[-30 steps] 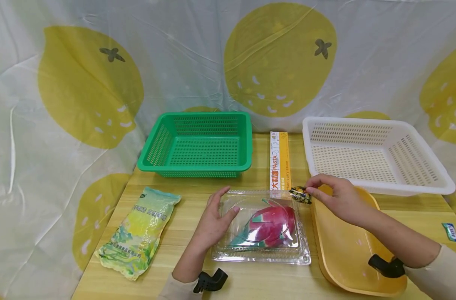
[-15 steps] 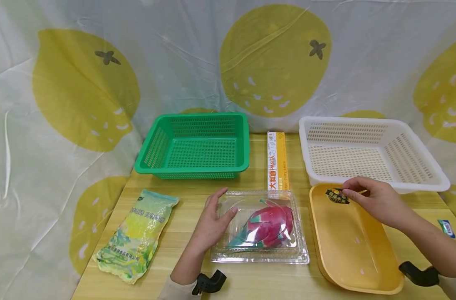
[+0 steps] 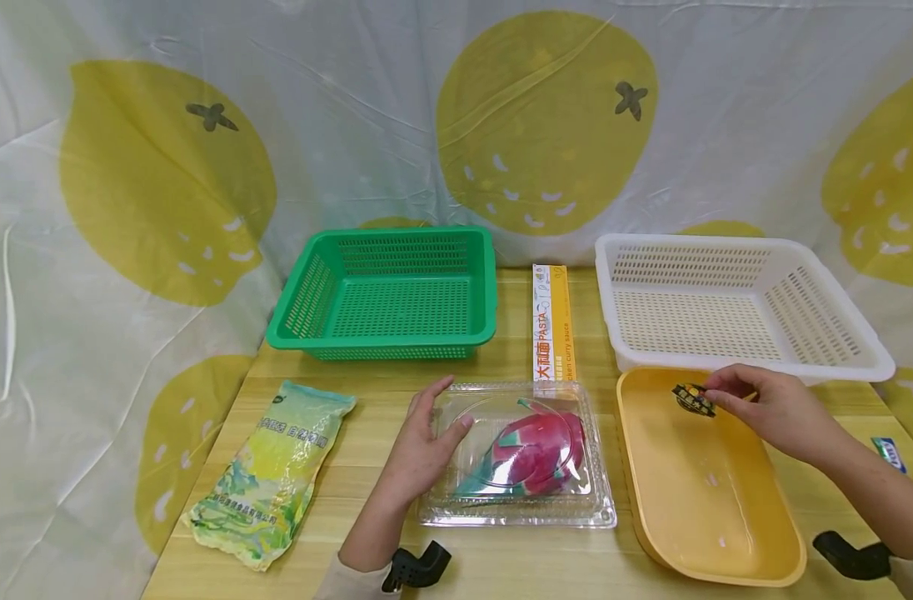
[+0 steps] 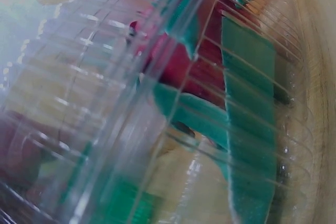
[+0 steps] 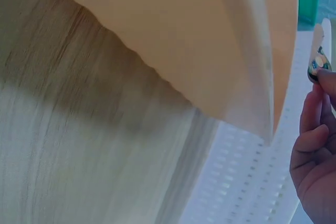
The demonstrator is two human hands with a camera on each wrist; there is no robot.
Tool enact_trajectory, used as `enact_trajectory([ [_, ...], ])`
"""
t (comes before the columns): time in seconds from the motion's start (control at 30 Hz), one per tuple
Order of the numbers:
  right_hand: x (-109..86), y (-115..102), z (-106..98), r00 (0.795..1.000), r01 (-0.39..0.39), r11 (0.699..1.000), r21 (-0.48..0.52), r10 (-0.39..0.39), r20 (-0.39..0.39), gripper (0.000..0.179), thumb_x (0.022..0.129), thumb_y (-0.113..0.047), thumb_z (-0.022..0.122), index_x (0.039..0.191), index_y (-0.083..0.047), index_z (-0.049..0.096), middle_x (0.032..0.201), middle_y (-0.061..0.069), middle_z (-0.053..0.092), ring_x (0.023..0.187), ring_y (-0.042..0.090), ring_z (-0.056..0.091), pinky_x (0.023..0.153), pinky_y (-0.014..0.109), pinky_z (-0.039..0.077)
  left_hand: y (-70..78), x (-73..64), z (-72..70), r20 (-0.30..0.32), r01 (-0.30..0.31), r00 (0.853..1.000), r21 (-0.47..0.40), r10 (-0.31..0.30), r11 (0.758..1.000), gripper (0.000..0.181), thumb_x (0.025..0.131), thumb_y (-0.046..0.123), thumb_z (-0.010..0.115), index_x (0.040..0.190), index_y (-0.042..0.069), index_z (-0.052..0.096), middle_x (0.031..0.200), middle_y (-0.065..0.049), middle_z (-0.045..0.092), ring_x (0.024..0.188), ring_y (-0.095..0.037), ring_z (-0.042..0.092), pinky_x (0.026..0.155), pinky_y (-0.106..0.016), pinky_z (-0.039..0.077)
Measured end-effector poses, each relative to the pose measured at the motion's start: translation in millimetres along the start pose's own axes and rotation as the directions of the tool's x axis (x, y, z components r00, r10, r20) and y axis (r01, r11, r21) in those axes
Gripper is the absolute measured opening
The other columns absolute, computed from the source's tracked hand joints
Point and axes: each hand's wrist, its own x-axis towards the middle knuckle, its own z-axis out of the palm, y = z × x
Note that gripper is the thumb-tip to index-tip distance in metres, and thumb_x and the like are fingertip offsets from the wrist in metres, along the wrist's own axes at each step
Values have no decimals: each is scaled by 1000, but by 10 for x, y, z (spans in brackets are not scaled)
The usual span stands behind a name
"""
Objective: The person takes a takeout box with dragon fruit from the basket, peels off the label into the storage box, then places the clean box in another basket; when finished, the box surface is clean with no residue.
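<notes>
A clear plastic clamshell box stands on the table before me with a toy-like dragon fruit inside, red with green leaf tips. My left hand rests against the box's left side, fingers stretched out and thumb on the lid. In the left wrist view the box wall and green leaf pieces fill most of the picture. Between thumb and forefinger my right hand pinches a small black and gold sticker above the far end of the yellow tub. The sticker looks curled in the right wrist view.
Behind are a green basket on the left and a white basket on the right. A pasta box lies between them. A green-yellow food bag lies at the left, a small blue-white packet far right.
My right hand has carried the sticker rightward from the box's far right corner to above the yellow tub. The left hand has kept its place on the box.
</notes>
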Motion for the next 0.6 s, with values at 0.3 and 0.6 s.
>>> enact_trajectory([
  [0.3, -18, 91, 21, 1000, 22, 1000, 21, -22, -14, 12, 93, -21, 76, 101, -12, 72, 86, -5, 69, 73, 0, 55, 61, 19, 48, -3, -4, -3, -3, 7, 1000, 5, -7, 1000, 62, 99, 24, 69, 154, 17, 42, 160, -13, 37, 147, -50, 35, 114, -72, 31],
  [0.6, -12, 103, 33, 999, 34, 999, -6, -34, -21, 8, 92, -20, 78, 96, -15, 74, 84, -8, 69, 73, -3, 55, 61, 19, 48, -9, 0, -3, -1, 0, 1000, -4, 0, 1000, 63, 99, 24, 69, 154, 15, 41, 160, -14, 37, 147, -50, 35, 115, -72, 31],
])
